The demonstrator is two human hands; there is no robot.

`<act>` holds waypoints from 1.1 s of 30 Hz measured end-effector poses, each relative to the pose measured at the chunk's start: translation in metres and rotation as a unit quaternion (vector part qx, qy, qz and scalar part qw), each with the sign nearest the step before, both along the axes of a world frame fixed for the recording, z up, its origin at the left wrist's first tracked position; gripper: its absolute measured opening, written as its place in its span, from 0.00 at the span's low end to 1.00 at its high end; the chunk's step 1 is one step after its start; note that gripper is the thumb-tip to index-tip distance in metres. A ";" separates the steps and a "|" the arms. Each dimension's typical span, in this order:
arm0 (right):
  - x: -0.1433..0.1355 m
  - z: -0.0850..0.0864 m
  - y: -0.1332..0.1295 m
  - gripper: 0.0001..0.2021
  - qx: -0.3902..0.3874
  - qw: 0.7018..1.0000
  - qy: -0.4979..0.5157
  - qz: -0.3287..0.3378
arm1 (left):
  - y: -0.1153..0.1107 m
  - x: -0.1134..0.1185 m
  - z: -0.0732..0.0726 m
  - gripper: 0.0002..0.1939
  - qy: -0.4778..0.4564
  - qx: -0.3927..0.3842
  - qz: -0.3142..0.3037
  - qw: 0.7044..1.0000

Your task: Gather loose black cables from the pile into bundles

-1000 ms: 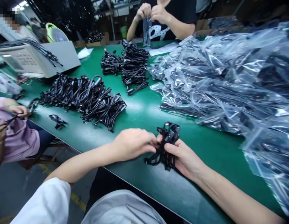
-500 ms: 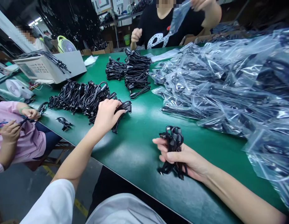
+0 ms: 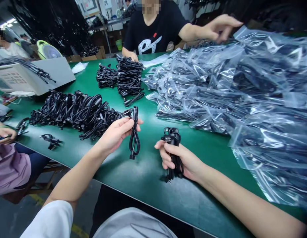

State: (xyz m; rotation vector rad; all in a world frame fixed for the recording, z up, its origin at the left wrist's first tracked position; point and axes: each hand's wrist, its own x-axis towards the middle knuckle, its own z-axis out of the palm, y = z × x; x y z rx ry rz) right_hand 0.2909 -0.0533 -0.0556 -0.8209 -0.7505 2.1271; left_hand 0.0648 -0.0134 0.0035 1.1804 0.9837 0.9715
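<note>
Between the thumb and fingers of my left hand [image 3: 121, 130] is one folded black cable [image 3: 135, 140], hanging upright above the green table with a connector at its lower end. My right hand [image 3: 179, 158] is closed around a bundle of black cables [image 3: 173, 135], with a plug showing near the thumb. The two hands are apart, the right one nearer to me. Just left of my left hand lies a long pile of coiled black cables [image 3: 76, 110]; its right end is partly behind that hand.
Clear bags with black cables [image 3: 218, 92] are heaped on the right of the green table [image 3: 133, 185]. Stacked cable bundles [image 3: 130, 77] lie beyond my hands. A grey-white machine [image 3: 44, 74] stands back left. One co-worker [image 3: 153, 31] sits opposite, another [image 3: 12, 162] at left.
My left hand has lifted a cable off the right end of the pile and brought it toward my right hand. The co-worker opposite has moved a bag onto the heap. The view has shifted right.
</note>
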 end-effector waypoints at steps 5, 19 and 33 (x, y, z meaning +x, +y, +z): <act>-0.010 0.002 -0.002 0.20 0.019 0.995 -0.074 -0.066 | -0.004 0.021 -0.030 0.20 0.006 -0.053 -0.028 0.998; -0.013 0.002 -0.012 0.14 0.058 0.973 -0.218 -0.040 | -0.005 0.001 -0.031 0.24 0.032 -0.048 -0.048 0.997; -0.012 0.004 -0.016 0.14 0.102 0.960 -0.254 -0.051 | -0.003 0.000 -0.031 0.21 -0.033 -0.094 -0.074 0.992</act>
